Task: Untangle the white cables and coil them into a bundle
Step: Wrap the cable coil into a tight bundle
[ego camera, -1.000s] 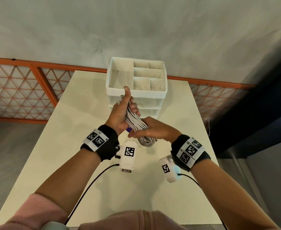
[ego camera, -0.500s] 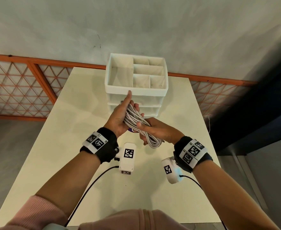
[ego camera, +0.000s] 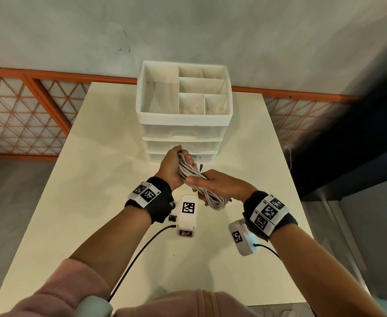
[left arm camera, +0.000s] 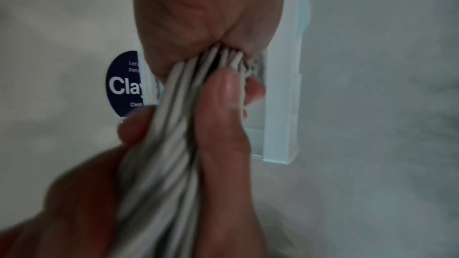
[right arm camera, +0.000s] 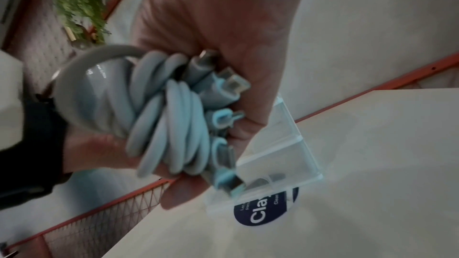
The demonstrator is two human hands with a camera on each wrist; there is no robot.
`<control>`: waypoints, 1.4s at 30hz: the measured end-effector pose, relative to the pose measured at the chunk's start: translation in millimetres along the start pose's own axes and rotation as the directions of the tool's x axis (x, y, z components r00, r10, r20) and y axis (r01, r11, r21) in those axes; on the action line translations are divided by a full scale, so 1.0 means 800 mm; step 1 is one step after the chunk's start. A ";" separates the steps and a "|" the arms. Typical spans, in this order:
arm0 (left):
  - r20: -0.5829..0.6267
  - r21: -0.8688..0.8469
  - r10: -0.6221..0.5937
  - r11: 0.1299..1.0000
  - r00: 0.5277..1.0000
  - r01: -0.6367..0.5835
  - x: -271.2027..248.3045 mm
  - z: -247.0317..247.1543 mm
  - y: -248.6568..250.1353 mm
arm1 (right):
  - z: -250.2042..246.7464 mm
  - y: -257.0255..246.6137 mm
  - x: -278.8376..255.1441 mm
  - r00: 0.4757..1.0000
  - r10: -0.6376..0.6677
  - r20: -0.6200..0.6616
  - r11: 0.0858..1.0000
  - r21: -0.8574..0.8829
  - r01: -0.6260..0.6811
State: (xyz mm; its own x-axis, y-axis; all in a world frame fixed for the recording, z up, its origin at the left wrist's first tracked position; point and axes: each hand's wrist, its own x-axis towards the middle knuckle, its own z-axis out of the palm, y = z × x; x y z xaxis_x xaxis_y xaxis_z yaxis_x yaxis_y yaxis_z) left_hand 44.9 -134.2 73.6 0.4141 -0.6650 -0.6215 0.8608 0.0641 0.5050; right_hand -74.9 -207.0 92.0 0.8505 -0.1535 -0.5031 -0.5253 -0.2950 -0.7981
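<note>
Both hands hold cable bundle [ego camera: 191,173] above tabletop [ego camera: 92,179]: left hand [ego camera: 170,167] grip clamps far end, right hand [ego camera: 220,185] grip wraps near loops w/ plugs, prob. so coils can't spring loose.

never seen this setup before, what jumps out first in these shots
The bundle of white cables held over the table's middle stands out first: the left hand grips its far end and the right hand its near end. Behind them a white drawer organizer with open top compartments stands at the far edge of the cream table.
</note>
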 end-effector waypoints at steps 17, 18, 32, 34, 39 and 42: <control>-0.091 0.079 0.198 0.978 0.976 -0.191 0.065 -0.026 -0.013 | -0.046 0.051 -0.004 0.985 0.145 -0.089 0.984 0.116 -0.135; -0.087 0.096 0.198 0.977 0.976 -0.189 0.064 -0.028 -0.016 | -0.049 0.049 -0.007 0.986 0.146 -0.084 0.985 0.106 -0.137; -0.061 0.099 0.202 0.976 0.977 -0.196 0.012 -0.065 -0.055 | -0.069 -0.056 0.058 0.999 0.005 0.044 0.903 -0.430 0.014; -0.055 0.089 0.198 0.977 0.979 -0.192 0.006 -0.066 -0.054 | -0.063 -0.056 0.080 0.997 0.039 0.074 0.855 -0.518 0.005; -0.034 0.115 0.199 0.974 0.979 -0.194 -0.001 -0.066 -0.056 | -0.062 -0.046 0.110 0.984 0.174 0.047 0.761 -0.640 -0.104; -0.024 0.107 0.188 0.977 0.982 -0.185 -0.001 -0.068 -0.058 | -0.068 -0.038 0.116 0.971 0.238 0.023 0.742 -0.650 -0.167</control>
State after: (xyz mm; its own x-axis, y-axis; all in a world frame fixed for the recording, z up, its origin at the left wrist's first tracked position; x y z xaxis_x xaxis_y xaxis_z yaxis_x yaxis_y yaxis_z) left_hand 20.7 -96.2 18.5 0.5758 -0.6232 -0.5293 0.7326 0.1057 0.6724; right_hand 21.4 -263.9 87.3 0.6999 -0.1974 -0.6864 -0.5145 -0.8059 -0.2928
